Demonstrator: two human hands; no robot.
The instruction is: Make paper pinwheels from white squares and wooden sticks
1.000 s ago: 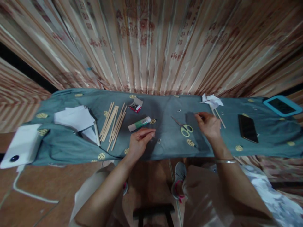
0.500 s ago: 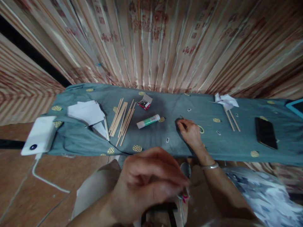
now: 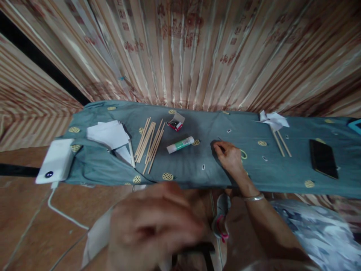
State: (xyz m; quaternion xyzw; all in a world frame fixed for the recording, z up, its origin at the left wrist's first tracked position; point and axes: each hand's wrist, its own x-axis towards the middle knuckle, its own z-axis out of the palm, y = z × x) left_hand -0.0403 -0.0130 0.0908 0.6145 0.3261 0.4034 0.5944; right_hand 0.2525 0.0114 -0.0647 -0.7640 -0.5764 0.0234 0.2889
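My left hand (image 3: 155,222) is raised close to the camera and smeared by motion. Its fingers are curled together against the thumb; anything between them is too blurred to make out. My right hand (image 3: 229,155) rests on the cloth-covered table, fingers bent and closed, their contents hidden. Just behind it a light-green loop (image 3: 243,154) pokes out, and a thin dark tip (image 3: 219,139) shows above its fingers. To its left lies a glue stick (image 3: 180,145), and beyond that an open small red box (image 3: 176,122) of dark bits.
Wooden sticks (image 3: 150,145), white paper pieces (image 3: 107,134) and a white pen (image 3: 131,152) lie left. A white power bank (image 3: 56,161) with a cable sits at the left end. Right are a paper pinwheel (image 3: 273,121) on sticks and a black phone (image 3: 323,158).
My left hand has moved down and left, closer to me, uncovering a shoe on the floor. The whole view has shifted slightly. My right hand stays in place on the cloth.
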